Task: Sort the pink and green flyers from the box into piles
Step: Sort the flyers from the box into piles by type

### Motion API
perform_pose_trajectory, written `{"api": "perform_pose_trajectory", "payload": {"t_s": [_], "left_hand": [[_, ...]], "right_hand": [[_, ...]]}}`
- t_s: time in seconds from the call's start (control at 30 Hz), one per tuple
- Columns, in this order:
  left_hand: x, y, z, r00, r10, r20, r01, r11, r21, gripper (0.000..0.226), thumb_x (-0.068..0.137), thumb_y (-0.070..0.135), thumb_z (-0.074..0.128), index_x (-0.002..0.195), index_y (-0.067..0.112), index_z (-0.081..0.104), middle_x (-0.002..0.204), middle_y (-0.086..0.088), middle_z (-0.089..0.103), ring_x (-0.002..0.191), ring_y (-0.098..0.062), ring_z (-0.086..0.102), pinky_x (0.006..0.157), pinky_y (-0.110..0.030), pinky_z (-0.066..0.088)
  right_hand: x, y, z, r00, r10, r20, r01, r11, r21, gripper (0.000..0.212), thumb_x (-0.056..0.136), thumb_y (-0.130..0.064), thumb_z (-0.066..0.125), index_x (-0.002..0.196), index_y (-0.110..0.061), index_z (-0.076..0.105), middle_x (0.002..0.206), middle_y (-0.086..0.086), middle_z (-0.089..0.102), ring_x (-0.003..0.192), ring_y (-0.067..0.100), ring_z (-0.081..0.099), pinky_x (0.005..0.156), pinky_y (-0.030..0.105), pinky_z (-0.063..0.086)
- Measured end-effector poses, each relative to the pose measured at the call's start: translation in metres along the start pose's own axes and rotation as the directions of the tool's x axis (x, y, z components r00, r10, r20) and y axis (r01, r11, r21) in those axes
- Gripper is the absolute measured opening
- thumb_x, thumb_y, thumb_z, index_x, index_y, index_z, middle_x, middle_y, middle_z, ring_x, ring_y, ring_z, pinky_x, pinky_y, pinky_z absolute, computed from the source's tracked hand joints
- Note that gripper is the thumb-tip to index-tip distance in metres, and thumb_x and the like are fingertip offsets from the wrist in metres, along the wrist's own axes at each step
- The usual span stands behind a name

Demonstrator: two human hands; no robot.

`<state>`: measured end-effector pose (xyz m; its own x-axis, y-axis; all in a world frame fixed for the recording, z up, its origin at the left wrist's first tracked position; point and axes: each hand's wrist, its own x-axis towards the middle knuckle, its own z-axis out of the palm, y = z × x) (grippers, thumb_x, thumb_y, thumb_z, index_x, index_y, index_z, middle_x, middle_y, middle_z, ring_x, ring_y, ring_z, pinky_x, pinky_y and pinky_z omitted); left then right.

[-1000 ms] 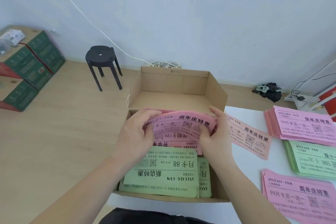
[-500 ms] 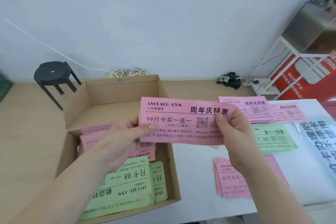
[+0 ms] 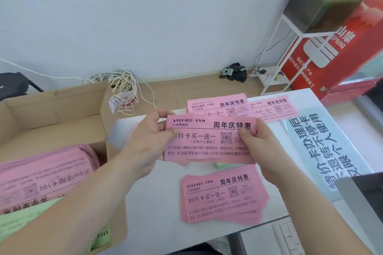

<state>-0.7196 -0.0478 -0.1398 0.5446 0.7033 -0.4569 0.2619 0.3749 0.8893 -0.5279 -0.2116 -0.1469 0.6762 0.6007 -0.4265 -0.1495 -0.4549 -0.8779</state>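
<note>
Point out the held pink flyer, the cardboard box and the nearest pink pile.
held pink flyer (image 3: pixel 207 151), head view, lower printed area.
cardboard box (image 3: pixel 51 105), head view, far inner wall.
nearest pink pile (image 3: pixel 223 197), head view, top sheet's middle.

White table (image 3: pixel 157 203) with pink flyer piles (image 3: pixel 223 194) and printed notice (image 3: pixel 323 147).

This is a small business's plain office or back room. A bare white wall (image 3: pixel 145 16) meets a light wood-look floor (image 3: pixel 196 87), and a white table (image 3: pixel 157 203) serves as the work surface. Stacks of pink paper flyers (image 3: pixel 223 198) printed with a gym's name and offers lie on it, with more in a brown cardboard box (image 3: pixel 62 105) alongside. A pale blue printed notice (image 3: pixel 319 151) lies on the tabletop. A red printed display panel (image 3: pixel 323 72) stands behind a white metal-frame stand (image 3: pixel 271 80), and a tangle of pale cord (image 3: pixel 122 87) lies on the floor.
</note>
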Motion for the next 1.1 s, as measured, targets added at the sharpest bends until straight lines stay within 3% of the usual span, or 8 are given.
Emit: {"api": "perform_pose_trajectory", "payload": {"t_s": [0.13,0.4,0.53,0.7,0.77,0.83,0.97,1.1], "left_hand": [[0.016,-0.003,0.035,0.999,0.004,-0.033,-0.001,0.997,0.077,0.038,0.102,-0.003,0.052,0.123,0.029,0.057,0.107,-0.001,0.079,0.1,-0.031,0.076,0.081,-0.069,0.058],[-0.01,-0.074,0.049,0.983,-0.171,-0.071,0.184,0.943,0.276,0.04,0.094,-0.002,0.05,0.115,0.031,0.06,0.108,0.004,0.073,0.104,-0.016,0.07,0.087,-0.038,0.06],[-0.03,-0.099,0.044,0.976,-0.218,0.005,0.205,0.923,0.324,0.033,0.1,0.007,0.055,0.117,0.035,0.057,0.109,0.008,0.074,0.104,-0.011,0.071,0.088,-0.034,0.059],[-0.032,-0.132,0.042,0.976,-0.205,0.078,0.139,0.855,0.5,0.034,0.099,0.011,0.06,0.126,0.03,0.051,0.114,0.01,0.07,0.105,-0.012,0.068,0.09,-0.036,0.059],[-0.028,-0.141,0.035,0.997,-0.039,0.069,-0.023,0.691,0.722,0.054,0.095,0.02,0.064,0.144,0.025,0.043,0.126,0.01,0.06,0.11,-0.014,0.063,0.094,-0.036,0.055],[-0.031,-0.145,0.029,0.959,0.21,0.192,-0.261,0.381,0.887,0.069,0.091,0.037,0.066,0.152,0.022,0.038,0.144,0.003,0.048,0.127,-0.022,0.051,0.105,-0.04,0.048],[-0.04,-0.146,0.047,0.834,-0.123,0.537,-0.529,0.098,0.843,0.124,0.076,0.075,0.063,0.164,0.029,-0.011,0.169,0.003,-0.023,0.157,-0.024,-0.024,0.129,-0.048,-0.005],[-0.03,-0.15,0.06,0.842,-0.135,0.522,-0.529,-0.02,0.848,0.133,0.075,0.067,0.072,0.161,0.026,-0.021,0.171,-0.009,-0.015,0.158,-0.031,-0.016,0.128,-0.051,-0.008]], "right_hand": [[0.015,-0.002,-0.031,0.99,0.084,0.11,-0.072,0.992,-0.108,0.016,0.107,-0.026,0.054,0.121,-0.034,0.051,0.11,-0.008,0.073,0.098,0.019,0.073,0.059,0.045,0.063],[-0.003,0.054,-0.03,0.975,0.155,0.161,-0.095,0.941,-0.326,0.019,0.107,-0.012,0.046,0.117,-0.028,0.045,0.103,0.003,0.072,0.059,0.011,0.068,0.042,0.031,0.047],[-0.015,0.077,-0.036,0.978,0.179,0.103,-0.119,0.898,-0.424,0.016,0.105,-0.018,0.047,0.118,-0.028,0.046,0.108,0.0,0.069,0.084,0.025,0.071,0.05,0.036,0.057],[-0.026,0.114,-0.035,0.984,0.175,-0.028,-0.156,0.783,-0.603,0.029,0.099,-0.029,0.056,0.127,-0.028,0.049,0.105,-0.005,0.069,0.093,0.018,0.069,0.084,0.047,0.058],[-0.029,0.121,-0.035,0.984,0.15,-0.091,-0.172,0.724,-0.668,0.04,0.098,-0.039,0.059,0.134,-0.029,0.046,0.107,-0.005,0.067,0.095,0.02,0.067,0.085,0.046,0.056],[-0.035,0.125,-0.038,0.983,0.117,-0.143,-0.184,0.645,-0.742,0.058,0.095,-0.047,0.062,0.145,-0.028,0.04,0.119,-0.002,0.062,0.109,0.024,0.062,0.088,0.045,0.054],[-0.05,0.136,-0.036,0.989,0.148,-0.029,-0.117,0.63,-0.767,0.139,0.059,-0.069,0.084,0.164,-0.035,-0.002,0.164,0.003,0.022,0.152,0.027,0.019,0.118,0.05,0.034],[-0.055,0.152,-0.028,0.985,0.172,0.031,-0.058,0.487,-0.871,0.166,0.042,-0.074,0.086,0.152,-0.043,-0.035,0.168,0.012,-0.008,0.156,0.032,-0.005,0.126,0.05,0.015]]}}
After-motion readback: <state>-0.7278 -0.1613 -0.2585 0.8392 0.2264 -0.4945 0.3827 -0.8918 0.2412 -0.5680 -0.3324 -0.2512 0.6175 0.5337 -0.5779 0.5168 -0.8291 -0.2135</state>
